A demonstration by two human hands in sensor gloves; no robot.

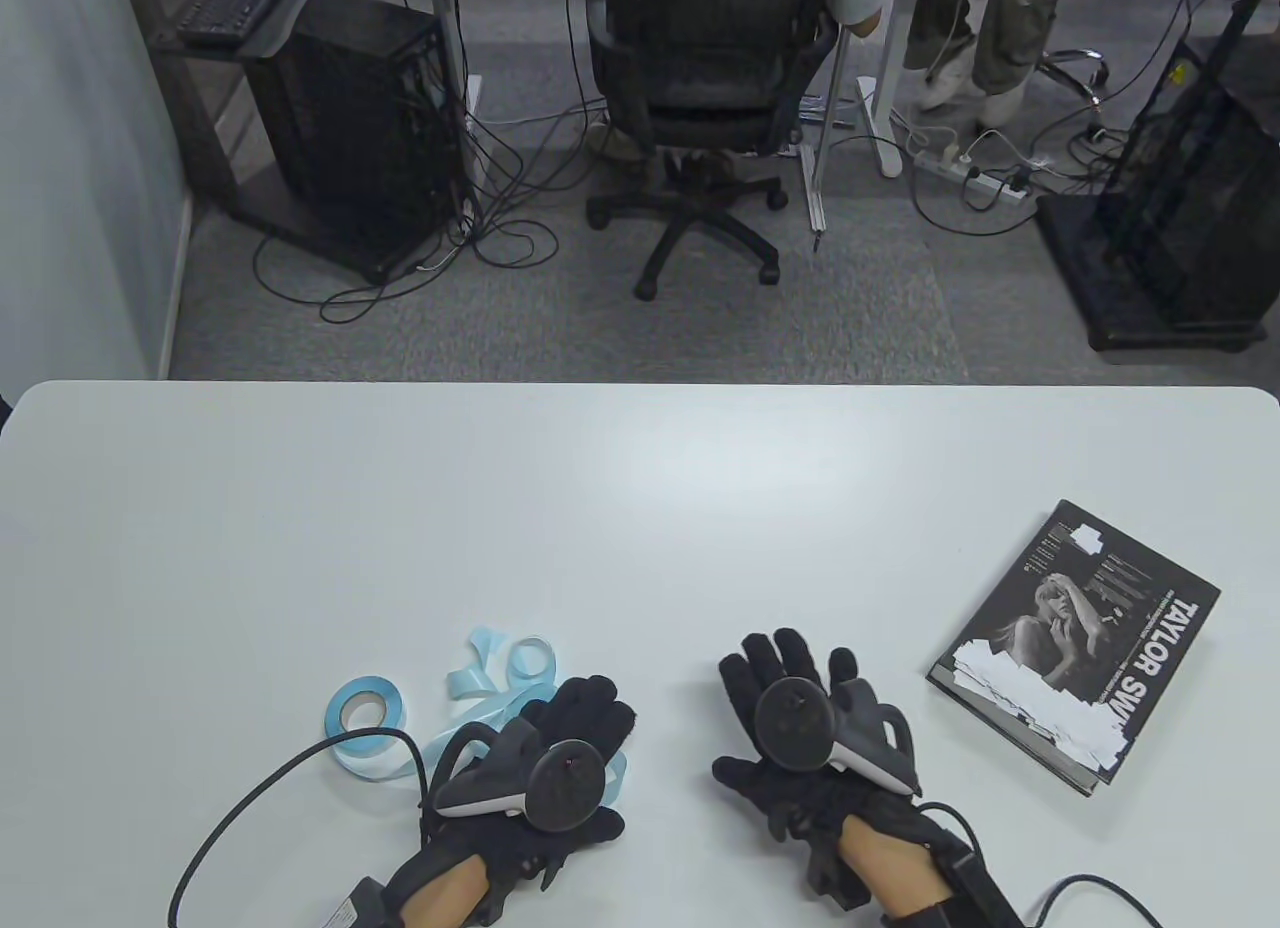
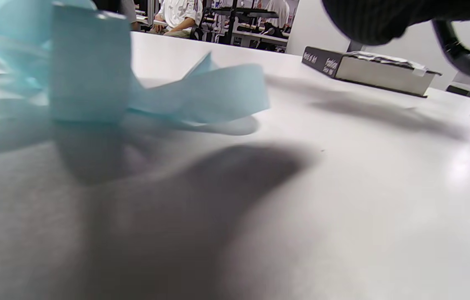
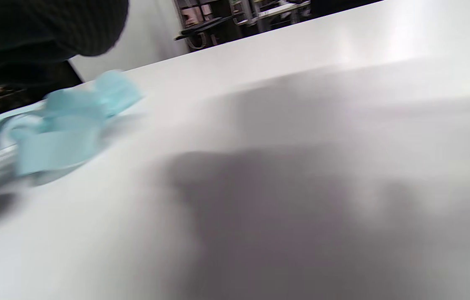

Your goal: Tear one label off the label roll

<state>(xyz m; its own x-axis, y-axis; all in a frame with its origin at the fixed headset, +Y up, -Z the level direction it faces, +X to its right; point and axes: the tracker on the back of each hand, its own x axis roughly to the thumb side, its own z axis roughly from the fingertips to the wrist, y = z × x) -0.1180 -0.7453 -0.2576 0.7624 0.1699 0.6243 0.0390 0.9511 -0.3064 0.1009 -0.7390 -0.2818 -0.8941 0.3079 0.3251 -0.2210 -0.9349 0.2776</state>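
White table (image 1: 640, 488) in an office, swivel chair (image 1: 700, 118) and tangled floor cables behind. Near the front edge at left, label roll (image 1: 365, 713) lying flat, pale blue, with loose tail (image 1: 500, 673) unwound and curled in loops toward the centre. Left hand (image 1: 560, 758) resting low over the trailing strip just right of the roll, fingers pointing away from the body and partly curled; whether pinching the strip or merely lying on it, impossible to tell, contact hidden under the glove and tracker. Right hand (image 1: 800, 718) flat and spread near the table's middle front, fingers apart, gripping nothing, well clear of the blue strip. Further right, hardcover book (image 1: 1075, 648) lying closed, cover up, several white labels (image 1: 1040, 703) stuck along its lower edge and one near the top corner.

Judged stage: early, before the tear, with no label seen separated in either hand. Likely next call: steady the roll or strip with the left, bring the right across to catch the free end, find a label's edge and pull it off cleanly without dragging the whole roll along
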